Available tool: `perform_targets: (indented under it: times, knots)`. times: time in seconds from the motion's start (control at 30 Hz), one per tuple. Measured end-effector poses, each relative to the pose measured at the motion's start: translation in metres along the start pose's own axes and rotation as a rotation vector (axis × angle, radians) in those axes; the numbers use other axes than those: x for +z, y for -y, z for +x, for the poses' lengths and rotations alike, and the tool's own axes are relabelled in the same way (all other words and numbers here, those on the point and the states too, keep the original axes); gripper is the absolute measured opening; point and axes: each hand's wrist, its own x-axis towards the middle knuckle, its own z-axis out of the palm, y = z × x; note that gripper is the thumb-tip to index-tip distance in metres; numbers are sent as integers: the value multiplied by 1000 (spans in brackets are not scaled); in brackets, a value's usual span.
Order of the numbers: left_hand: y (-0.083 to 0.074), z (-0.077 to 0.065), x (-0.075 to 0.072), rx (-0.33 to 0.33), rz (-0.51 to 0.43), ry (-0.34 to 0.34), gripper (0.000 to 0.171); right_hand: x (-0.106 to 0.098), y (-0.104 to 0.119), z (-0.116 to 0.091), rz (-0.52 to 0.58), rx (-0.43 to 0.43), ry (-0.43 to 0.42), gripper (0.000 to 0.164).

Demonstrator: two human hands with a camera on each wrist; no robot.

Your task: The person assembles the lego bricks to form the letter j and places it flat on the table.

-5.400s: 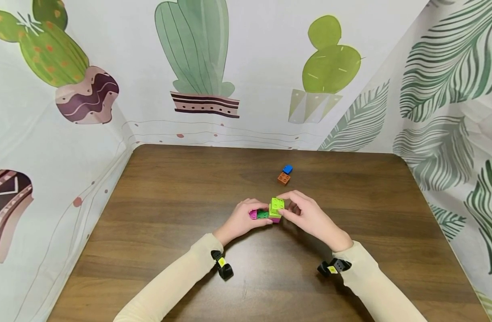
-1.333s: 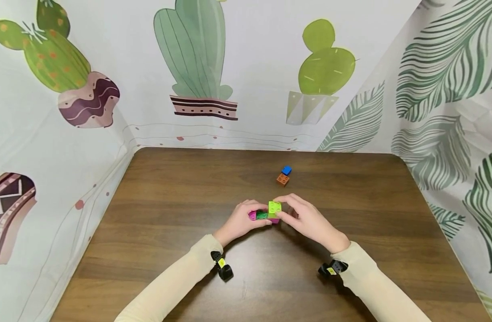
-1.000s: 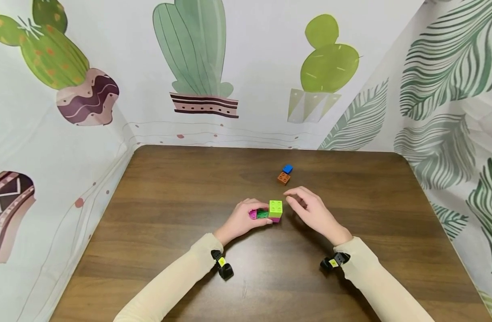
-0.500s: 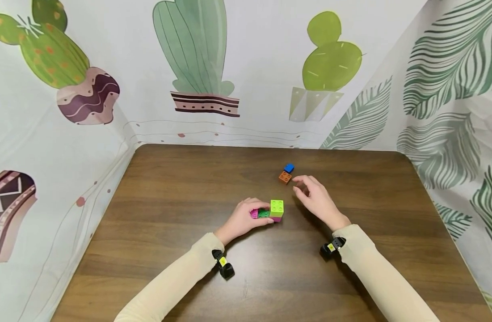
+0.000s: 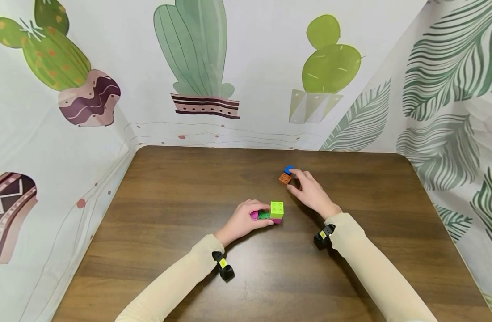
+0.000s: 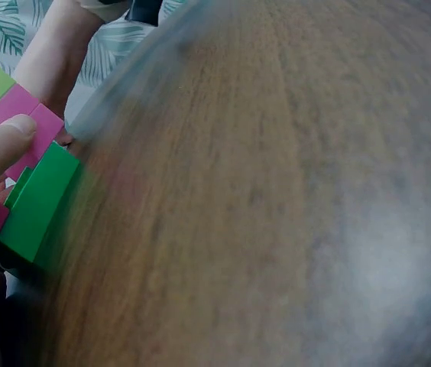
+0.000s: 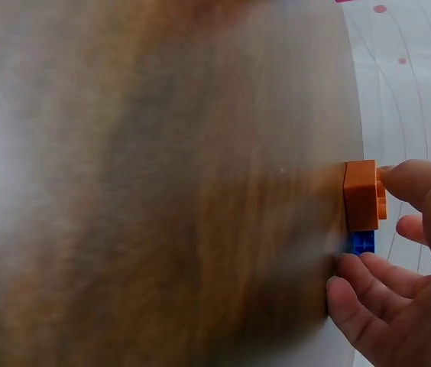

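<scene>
In the head view my left hand [image 5: 246, 219] holds a joined set of toy building bricks, thumb in front and fingers behind. The set shows a lime green brick [image 5: 276, 209] on top at the right end, a magenta brick [image 6: 24, 126] under it, a green brick [image 6: 41, 202] lower down and a pink brick [image 5: 254, 215] at the left end. My right hand [image 5: 311, 192] reaches to two loose bricks, its index fingertip right at the blue brick [image 5: 288, 169]. Its thumb tip is close beside the orange brick [image 7: 361, 195], the other fingers spread.
A brown wooden table [image 5: 181, 179] bears the bricks. Behind it and at the sides hangs a white cloth [image 5: 266, 53] printed with cacti and leaves. Each wrist wears a small black camera [image 5: 226, 271] at the sleeve.
My right hand has let go of the lime green brick on the set and moved away from me, up to the orange and blue bricks. The left hand keeps its hold.
</scene>
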Motion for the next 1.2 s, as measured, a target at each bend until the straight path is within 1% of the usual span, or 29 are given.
perform_targets:
  times: [0.2,0.37,0.5,0.73,1.03,1.2]
  knots:
    - [0,-1,-1,-16,-23,2,40,2,1,9,-43,-10,23,58]
    - [-2,0,-1,-32,-32,12,40,2,3,10,-74,-9,38,55]
    - [-2,0,-1,-34,-27,13,41,3,4,9,-92,-16,35,50]
    - [-1,-1,0,-21,-23,7,40,5,4,8,-103,-35,25,51]
    - [-1,-1,0,-18,-27,5,40,4,9,3,-98,-16,61,45]
    - [-1,-1,0,-17,-29,1,40,3,11,-3,-89,-36,69,43]
